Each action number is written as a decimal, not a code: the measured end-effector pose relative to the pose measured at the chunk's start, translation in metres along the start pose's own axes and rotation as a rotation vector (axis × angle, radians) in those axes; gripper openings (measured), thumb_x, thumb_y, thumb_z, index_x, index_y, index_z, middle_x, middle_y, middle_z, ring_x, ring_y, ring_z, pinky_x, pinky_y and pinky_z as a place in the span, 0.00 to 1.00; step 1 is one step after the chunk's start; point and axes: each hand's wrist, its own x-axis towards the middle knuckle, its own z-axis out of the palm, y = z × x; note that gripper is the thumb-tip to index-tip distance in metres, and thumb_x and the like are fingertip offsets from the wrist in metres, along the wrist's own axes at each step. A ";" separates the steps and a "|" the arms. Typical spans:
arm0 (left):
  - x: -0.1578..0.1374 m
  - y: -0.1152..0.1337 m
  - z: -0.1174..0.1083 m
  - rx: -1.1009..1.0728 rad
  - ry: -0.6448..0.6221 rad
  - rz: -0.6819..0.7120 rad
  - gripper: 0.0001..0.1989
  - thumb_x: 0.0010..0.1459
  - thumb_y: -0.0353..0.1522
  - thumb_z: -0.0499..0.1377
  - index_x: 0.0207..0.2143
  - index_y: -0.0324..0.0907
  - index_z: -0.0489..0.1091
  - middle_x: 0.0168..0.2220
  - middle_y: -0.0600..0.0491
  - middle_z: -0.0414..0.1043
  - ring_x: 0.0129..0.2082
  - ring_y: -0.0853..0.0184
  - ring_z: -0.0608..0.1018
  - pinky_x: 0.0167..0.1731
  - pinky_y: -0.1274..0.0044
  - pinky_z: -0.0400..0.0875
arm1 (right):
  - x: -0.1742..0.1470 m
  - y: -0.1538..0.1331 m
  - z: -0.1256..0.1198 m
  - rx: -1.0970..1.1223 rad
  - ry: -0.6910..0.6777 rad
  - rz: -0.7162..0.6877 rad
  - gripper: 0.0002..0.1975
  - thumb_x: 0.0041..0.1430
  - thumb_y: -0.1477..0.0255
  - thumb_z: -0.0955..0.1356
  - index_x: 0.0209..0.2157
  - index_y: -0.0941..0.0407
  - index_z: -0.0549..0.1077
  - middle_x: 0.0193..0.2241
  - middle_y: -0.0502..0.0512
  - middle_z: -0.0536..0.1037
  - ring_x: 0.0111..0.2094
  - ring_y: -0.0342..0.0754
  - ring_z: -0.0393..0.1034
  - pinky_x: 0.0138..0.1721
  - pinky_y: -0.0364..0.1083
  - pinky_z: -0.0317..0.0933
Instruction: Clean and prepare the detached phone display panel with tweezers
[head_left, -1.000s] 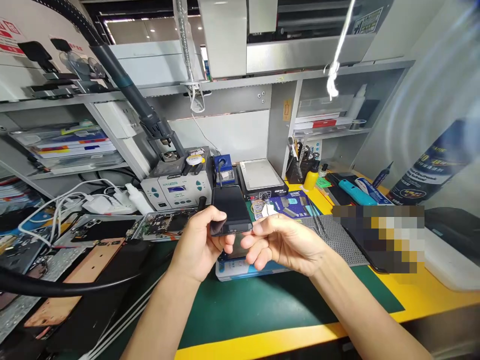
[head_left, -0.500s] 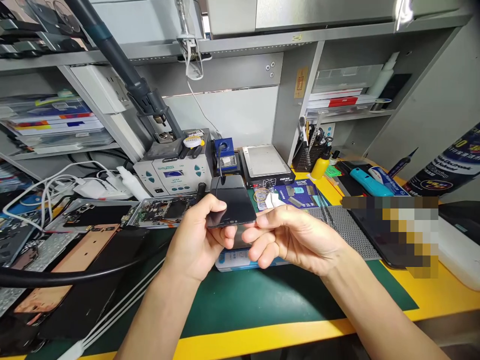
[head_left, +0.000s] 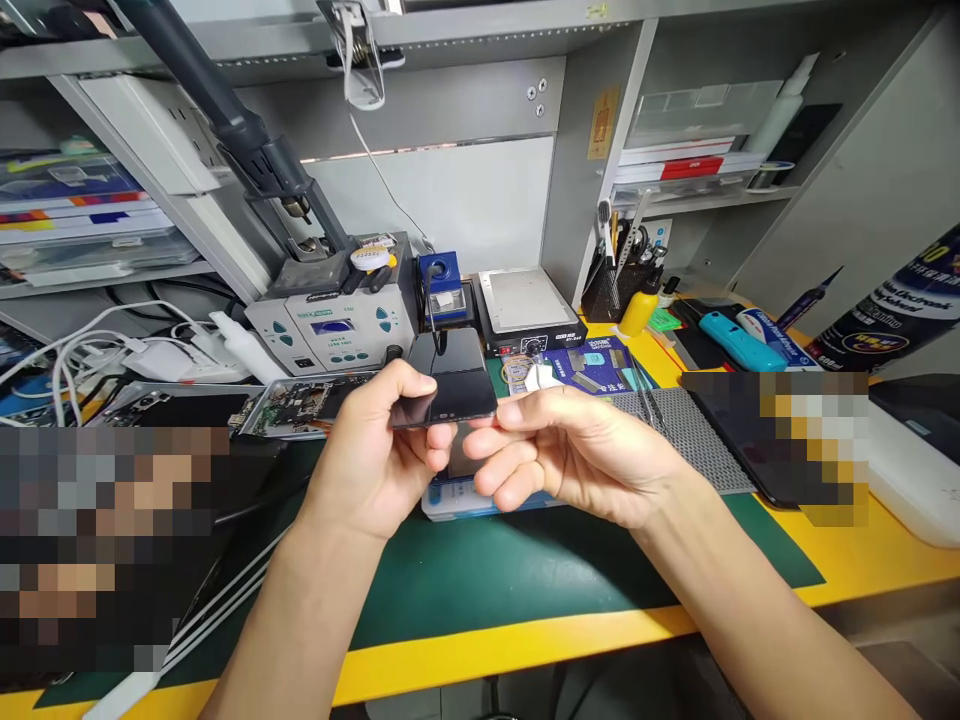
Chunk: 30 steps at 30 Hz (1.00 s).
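A thin, dark, glossy phone is held up in front of me, tilted, with its near short edge toward me. My left hand grips its left side, thumb on top of the glass and fingers curled beneath. At the near right corner, my right hand pinches the phone's edge between thumb and index finger; its other fingers are curled below. The phone's underside is hidden. Under both hands, a flat item with a blue and white edge lies on the green mat, partly covered.
Behind stand a grey rework station, a blue soldering unit and a flat hot plate. A dark phone lies at right beside a grey perforated mat. White cables and opened devices crowd the left.
The view has tipped slightly downward and shifted, so the shelves and bench sit higher in the picture. Both hands keep the same hold on the phone.
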 end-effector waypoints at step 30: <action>0.000 -0.001 -0.002 0.020 -0.004 0.064 0.11 0.46 0.24 0.58 0.14 0.40 0.64 0.11 0.61 0.61 0.10 0.76 0.66 0.06 0.86 0.60 | 0.003 -0.001 0.005 -0.027 0.041 -0.031 0.16 0.63 0.82 0.62 0.35 0.70 0.82 0.29 0.61 0.86 0.28 0.48 0.84 0.34 0.42 0.79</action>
